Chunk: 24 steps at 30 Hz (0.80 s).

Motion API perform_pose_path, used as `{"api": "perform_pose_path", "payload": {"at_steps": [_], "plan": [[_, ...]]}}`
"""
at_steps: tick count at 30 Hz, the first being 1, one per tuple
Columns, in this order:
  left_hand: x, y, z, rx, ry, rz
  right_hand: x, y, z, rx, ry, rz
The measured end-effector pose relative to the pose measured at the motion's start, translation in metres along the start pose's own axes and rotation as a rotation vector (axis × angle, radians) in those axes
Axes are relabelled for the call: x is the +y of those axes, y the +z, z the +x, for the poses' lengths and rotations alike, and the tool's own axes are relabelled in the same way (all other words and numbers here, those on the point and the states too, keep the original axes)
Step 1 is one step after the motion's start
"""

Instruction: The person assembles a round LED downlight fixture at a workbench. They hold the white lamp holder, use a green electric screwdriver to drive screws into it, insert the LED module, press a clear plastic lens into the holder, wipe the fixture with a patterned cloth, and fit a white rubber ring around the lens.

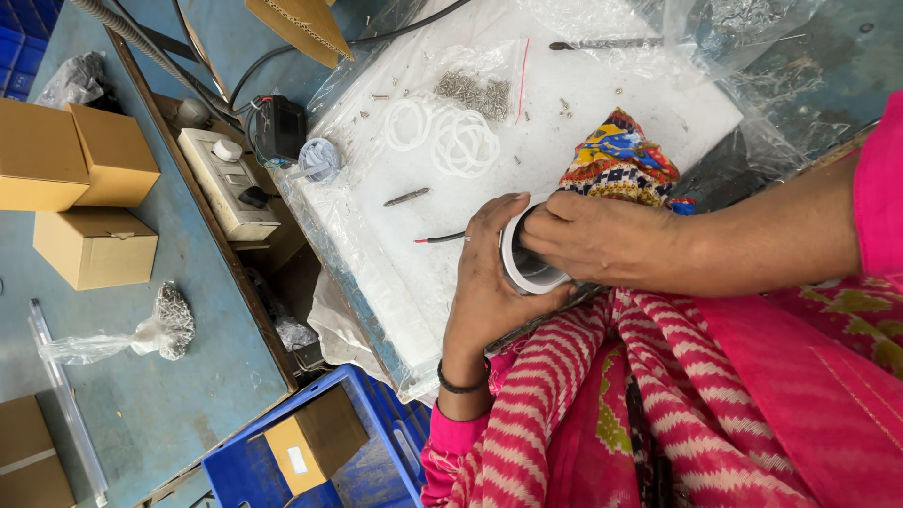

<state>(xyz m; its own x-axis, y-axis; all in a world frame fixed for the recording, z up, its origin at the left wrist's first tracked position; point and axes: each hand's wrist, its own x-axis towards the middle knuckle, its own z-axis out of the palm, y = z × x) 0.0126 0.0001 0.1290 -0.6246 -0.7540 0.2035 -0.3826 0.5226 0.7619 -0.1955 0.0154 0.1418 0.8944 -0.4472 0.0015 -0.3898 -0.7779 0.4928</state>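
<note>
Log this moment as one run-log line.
left hand: grips round white-rimmed part | right hand: fingers on its rim | white rings, screws on foam board

Pink sleeves, black wristband (458, 385)

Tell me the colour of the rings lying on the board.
White rings, seen best in the head view.

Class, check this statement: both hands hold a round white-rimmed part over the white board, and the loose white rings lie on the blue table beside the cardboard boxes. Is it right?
Not quite. The head view shows the white rings on the white board, near the bag of screws, not on the blue table. The left hand and right hand do hold the white-rimmed part.
</note>
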Motion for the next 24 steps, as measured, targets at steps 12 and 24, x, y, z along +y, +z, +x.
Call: {"api": "perform_pose_path", "payload": {"at_steps": [12, 24], "plan": [[0.001, 0.017, -0.013, 0.12, 0.048, 0.05, -0.02, -0.007, 0.0, -0.04, 0.148, 0.362], [0.038, -0.004, -0.008, 0.168, 0.272, 0.449, -0.024, -0.024, -0.011, 0.307, 0.417, 0.684]]}}
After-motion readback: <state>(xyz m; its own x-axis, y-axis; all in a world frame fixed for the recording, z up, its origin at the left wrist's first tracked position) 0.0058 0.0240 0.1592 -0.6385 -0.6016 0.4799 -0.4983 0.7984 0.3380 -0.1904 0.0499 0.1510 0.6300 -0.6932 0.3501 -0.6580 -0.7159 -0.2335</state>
